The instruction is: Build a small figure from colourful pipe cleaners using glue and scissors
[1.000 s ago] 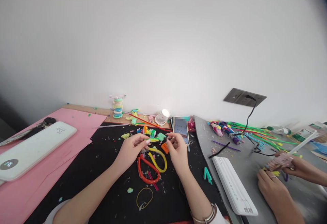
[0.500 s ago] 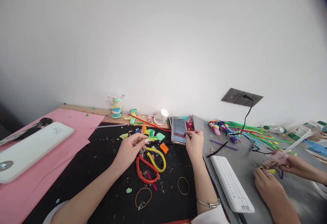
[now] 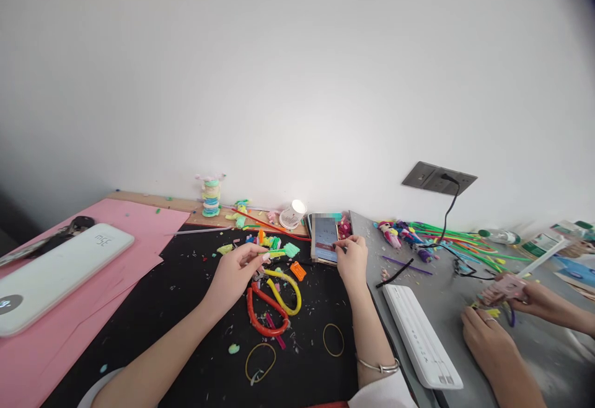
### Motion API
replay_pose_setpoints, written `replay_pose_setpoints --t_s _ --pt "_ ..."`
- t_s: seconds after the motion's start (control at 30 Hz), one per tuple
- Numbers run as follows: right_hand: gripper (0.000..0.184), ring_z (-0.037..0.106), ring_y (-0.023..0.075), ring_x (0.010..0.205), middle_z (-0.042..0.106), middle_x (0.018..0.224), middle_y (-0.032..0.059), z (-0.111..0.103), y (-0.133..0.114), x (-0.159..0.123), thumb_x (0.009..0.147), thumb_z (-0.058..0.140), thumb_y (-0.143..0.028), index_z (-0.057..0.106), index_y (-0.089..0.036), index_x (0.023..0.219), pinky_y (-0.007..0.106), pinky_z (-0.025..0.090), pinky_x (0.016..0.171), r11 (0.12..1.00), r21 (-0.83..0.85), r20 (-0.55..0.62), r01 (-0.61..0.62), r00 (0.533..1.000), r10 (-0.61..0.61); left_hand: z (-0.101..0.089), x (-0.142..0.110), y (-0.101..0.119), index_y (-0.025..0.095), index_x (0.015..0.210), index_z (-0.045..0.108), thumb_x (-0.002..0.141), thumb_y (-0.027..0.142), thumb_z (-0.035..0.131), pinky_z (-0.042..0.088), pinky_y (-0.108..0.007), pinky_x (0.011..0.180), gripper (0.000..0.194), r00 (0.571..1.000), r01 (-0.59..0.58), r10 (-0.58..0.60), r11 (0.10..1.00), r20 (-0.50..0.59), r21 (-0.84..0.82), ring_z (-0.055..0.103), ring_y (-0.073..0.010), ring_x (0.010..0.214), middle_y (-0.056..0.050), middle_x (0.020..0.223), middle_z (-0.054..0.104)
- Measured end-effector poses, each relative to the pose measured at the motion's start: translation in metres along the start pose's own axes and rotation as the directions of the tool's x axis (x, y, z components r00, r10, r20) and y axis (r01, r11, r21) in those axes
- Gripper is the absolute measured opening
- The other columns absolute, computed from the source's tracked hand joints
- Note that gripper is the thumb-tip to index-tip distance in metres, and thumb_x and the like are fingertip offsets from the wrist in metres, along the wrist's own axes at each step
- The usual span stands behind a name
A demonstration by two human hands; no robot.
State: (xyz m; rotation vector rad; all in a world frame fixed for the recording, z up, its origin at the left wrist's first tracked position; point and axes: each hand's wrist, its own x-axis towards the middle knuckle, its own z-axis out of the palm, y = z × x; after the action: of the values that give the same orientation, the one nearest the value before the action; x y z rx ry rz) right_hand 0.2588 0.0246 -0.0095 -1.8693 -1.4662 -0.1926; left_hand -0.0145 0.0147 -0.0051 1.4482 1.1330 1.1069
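Observation:
My left hand (image 3: 237, 270) is closed in a pinch on a short green-and-yellow fuzzy strip (image 3: 277, 252), which looks like pipe cleaner. A pale green fuzzy piece (image 3: 292, 249) lies at the strip's far end. With fingers curled together, my right hand (image 3: 352, 264) is at the lower right of a phone (image 3: 328, 234) with a lit screen. Something small and dark shows at those fingertips; I cannot make out what it is. Below my left hand lie a yellow curved tube (image 3: 297, 293), a red loop (image 3: 253, 318) and an orange clip (image 3: 298, 271).
A white power bank (image 3: 106, 247) rests on pink paper (image 3: 125, 284). Rubber bands (image 3: 260, 361) and scraps dot the black mat (image 3: 195, 358). A white cup (image 3: 292, 214) stands by the wall. At right are a white device (image 3: 421, 337), pipe cleaners (image 3: 446, 237) and another person's hands (image 3: 490, 340).
My right fingers have shifted slightly left and down over the phone's lower screen. My left hand keeps its pinch on the strip, almost still. The view has barely moved.

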Motion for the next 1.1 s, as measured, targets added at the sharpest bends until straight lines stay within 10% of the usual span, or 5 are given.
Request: replay_pose_setpoints --t_s 0.47,0.67,0.83,0.97,1.1 --pt "0.014 0.053 0.0234 0.095 0.056 0.099 0.0102 -0.023 -0.030 0.000 0.077 0.052 -0.024 0.064 -0.016 0.080 0.035 0.044 0.074 0.885 0.465 0.092 -0.030 0.996 -0.014 0.000 0.000 0.002 0.017 0.087 0.062 0.077 0.039 0.057 0.047 -0.030 0.065 0.024 1.000 -0.007 0.007 1.000 0.000 0.010 0.061 -0.0185 0.064 -0.001 0.064 0.062" --pt "0.015 0.056 0.0215 0.103 0.064 0.105 0.0095 -0.027 -0.036 -0.002 0.077 0.061 -0.031 0.059 -0.018 0.084 0.036 0.044 0.084 0.474 0.875 0.052 -0.097 0.993 0.107 0.000 -0.002 0.005 0.016 0.086 0.062 0.077 0.038 0.056 0.047 -0.030 0.064 0.024 1.000 -0.009 0.009 1.000 -0.021 0.009 0.061 -0.0182 0.065 -0.003 0.072 0.064" --pt "0.019 0.061 0.0112 0.061 0.065 0.069 -0.0014 -0.042 -0.043 -0.004 0.073 0.069 -0.029 0.055 -0.020 0.083 0.027 0.050 0.065 0.110 0.958 0.262 -0.265 0.964 0.040 -0.001 -0.001 0.002 0.017 0.087 0.062 0.077 0.037 0.056 0.048 -0.030 0.065 0.024 1.000 -0.018 0.018 1.000 -0.024 0.010 0.061 -0.0180 0.064 -0.003 0.072 0.064" --pt "0.015 0.028 0.0002 0.029 0.055 0.056 -0.0061 -0.053 -0.044 -0.012 0.078 0.065 -0.028 0.054 -0.020 0.084 0.013 0.030 0.031 0.047 0.886 0.460 -0.462 0.857 -0.234 -0.001 0.000 0.000 0.017 0.086 0.062 0.077 0.037 0.057 0.048 -0.030 0.065 0.023 0.999 -0.025 0.025 1.000 -0.025 -0.004 0.061 -0.0180 0.065 -0.003 0.075 0.065" --pt "0.014 0.013 -0.0022 0.029 0.050 0.051 -0.0077 -0.059 -0.035 -0.017 0.080 0.062 -0.027 0.051 -0.019 0.081 0.010 0.020 0.029 0.023 0.832 0.517 -0.554 0.759 -0.395 0.000 0.001 0.000 0.017 0.087 0.062 0.077 0.037 0.056 0.049 -0.031 0.064 0.023 0.999 -0.036 0.036 0.999 -0.020 -0.022 0.062 -0.0182 0.066 -0.004 0.076 0.065"
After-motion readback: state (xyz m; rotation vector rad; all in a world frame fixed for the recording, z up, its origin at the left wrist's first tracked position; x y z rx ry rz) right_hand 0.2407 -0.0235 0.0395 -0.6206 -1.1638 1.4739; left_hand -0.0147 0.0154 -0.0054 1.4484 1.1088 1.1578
